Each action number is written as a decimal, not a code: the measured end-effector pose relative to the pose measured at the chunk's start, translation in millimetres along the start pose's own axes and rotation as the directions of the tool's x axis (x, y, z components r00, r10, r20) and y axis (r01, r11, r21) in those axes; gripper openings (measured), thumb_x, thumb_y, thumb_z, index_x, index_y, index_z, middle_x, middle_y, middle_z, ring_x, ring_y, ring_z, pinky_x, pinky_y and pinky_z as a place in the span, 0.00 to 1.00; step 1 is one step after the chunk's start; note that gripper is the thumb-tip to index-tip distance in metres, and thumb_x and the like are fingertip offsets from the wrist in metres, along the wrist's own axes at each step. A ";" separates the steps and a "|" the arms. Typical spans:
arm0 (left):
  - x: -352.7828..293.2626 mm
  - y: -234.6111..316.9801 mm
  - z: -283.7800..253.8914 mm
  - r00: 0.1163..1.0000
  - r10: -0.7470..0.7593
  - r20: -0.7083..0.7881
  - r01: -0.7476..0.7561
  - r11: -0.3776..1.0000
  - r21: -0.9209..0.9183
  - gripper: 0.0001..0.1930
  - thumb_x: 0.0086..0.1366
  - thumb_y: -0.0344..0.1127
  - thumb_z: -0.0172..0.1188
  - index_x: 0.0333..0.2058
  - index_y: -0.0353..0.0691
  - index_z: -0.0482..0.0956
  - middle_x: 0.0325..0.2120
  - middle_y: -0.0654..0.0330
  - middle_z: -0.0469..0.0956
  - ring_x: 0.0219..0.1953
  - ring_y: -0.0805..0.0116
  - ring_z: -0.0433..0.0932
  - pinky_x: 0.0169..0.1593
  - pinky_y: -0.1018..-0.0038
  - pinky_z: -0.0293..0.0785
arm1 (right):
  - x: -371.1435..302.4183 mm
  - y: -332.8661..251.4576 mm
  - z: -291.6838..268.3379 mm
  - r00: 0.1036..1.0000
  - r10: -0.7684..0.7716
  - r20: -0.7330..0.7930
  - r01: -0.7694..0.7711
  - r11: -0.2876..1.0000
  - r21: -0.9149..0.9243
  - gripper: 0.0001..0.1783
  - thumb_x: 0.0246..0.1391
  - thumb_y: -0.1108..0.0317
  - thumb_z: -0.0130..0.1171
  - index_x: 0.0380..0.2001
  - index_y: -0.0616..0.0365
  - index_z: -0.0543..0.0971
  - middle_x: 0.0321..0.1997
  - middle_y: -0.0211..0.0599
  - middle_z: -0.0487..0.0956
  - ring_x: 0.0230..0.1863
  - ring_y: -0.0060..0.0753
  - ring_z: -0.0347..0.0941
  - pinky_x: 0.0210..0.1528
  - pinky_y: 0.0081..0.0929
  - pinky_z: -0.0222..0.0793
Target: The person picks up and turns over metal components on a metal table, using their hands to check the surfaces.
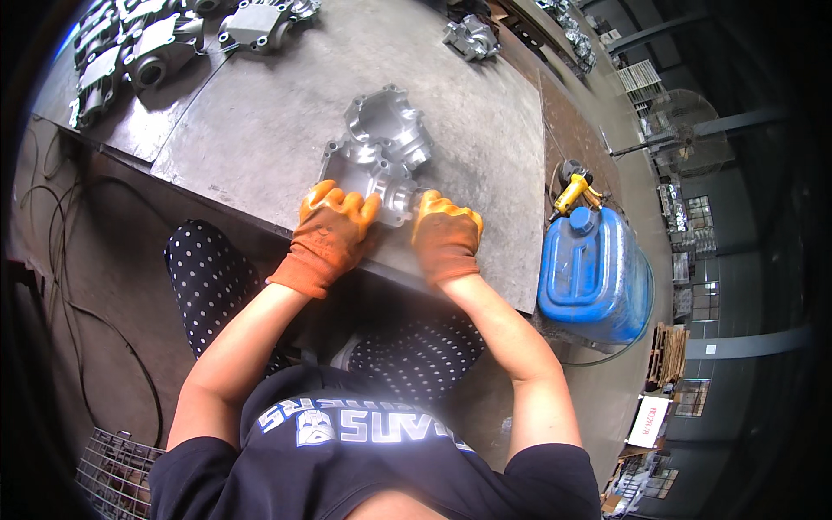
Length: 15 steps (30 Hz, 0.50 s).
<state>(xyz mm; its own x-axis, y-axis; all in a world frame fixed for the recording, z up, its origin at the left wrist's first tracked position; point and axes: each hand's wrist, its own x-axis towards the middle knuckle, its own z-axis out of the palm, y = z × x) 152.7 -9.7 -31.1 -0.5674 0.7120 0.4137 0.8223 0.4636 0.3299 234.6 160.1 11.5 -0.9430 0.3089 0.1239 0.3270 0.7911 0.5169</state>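
Observation:
Two silver metal castings lie together on the grey metal tabletop in front of me. The far casting (pixel 381 117) is a hollow housing with bolt lugs around its rim. Touching it, the near casting (pixel 351 165) has an open cavity and a round boss on its right. My left hand (pixel 328 227), in an orange work glove, grips the near casting's front left edge. Beside the boss, my right hand (pixel 448 230) is curled closed in a matching glove. A thin bit shows at its fingers' left side, but what it holds is hidden.
Several finished-looking castings (pixel 160 48) stand at the table's far left, and another casting (pixel 471 38) lies at the far edge. Right of the table are a blue jerrycan (pixel 585 269) and a yellow power tool (pixel 574 192). Cables (pixel 65 225) trail on the left floor near a wire basket (pixel 113 472).

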 end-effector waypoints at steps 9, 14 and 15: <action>0.8 -1.7 1.9 0.999 -0.003 -0.035 0.003 1.000 -0.016 0.22 0.56 0.50 0.67 0.47 0.49 0.78 0.32 0.60 0.77 0.41 0.57 0.77 0.58 0.59 0.65 | 2.0 -6.1 -4.0 0.995 0.038 0.088 -0.036 0.999 -0.026 0.10 0.56 0.65 0.55 0.41 0.54 0.77 0.29 0.31 0.83 0.28 0.34 0.82 0.32 0.36 0.70; 5.8 -2.2 -2.0 1.000 0.000 0.000 0.000 0.999 -0.052 0.21 0.55 0.51 0.68 0.43 0.47 0.78 0.30 0.60 0.77 0.39 0.58 0.77 0.57 0.60 0.66 | 6.6 -4.0 -14.9 0.990 -0.059 0.132 0.078 0.986 -0.146 0.10 0.57 0.66 0.55 0.41 0.55 0.79 0.30 0.32 0.85 0.30 0.35 0.83 0.33 0.35 0.71; 6.7 -3.2 -1.2 1.000 0.011 0.004 -0.011 0.999 -0.049 0.21 0.55 0.51 0.68 0.43 0.47 0.78 0.29 0.60 0.77 0.39 0.58 0.77 0.57 0.60 0.66 | 10.1 -0.6 -14.7 0.984 -0.077 0.163 0.098 0.988 -0.121 0.10 0.57 0.66 0.55 0.41 0.54 0.79 0.30 0.32 0.85 0.31 0.35 0.83 0.33 0.35 0.71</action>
<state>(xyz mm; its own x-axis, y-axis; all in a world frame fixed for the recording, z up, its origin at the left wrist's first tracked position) 146.3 -7.1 -28.4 -0.5583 0.7189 0.4140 0.8252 0.4298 0.3664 224.0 155.0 24.9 -0.9428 0.3287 -0.0558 0.2235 0.7474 0.6256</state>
